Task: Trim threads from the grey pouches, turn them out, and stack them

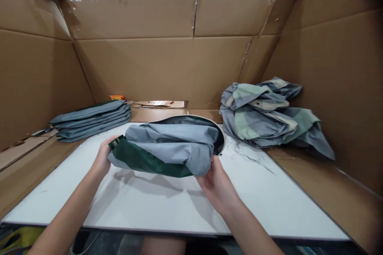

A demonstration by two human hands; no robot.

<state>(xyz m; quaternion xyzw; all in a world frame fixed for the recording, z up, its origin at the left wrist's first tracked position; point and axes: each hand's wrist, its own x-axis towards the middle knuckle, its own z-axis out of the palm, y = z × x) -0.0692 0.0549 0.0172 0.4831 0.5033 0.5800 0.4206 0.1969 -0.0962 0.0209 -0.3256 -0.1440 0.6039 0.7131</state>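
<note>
Above the white tabletop I hold a grey-blue fabric bag (167, 147) with a dark green panel and a small dark label at its left end. Its mouth gapes at the back right, edged by a pale, zipper-like rim. My left hand (103, 156) is closed on the left end, just by the label. The lower right corner is gripped by my right hand (214, 181), thumb toward the opening. Folds of fabric hide some fingertips of both hands.
A neat stack of folded grey-blue fabric pieces (94, 120) lies at the left. To the right sits a loose heap of crumpled grey and pale green fabric (263, 115). Tall cardboard walls (155, 63) enclose the white table (143, 211) at the back and sides.
</note>
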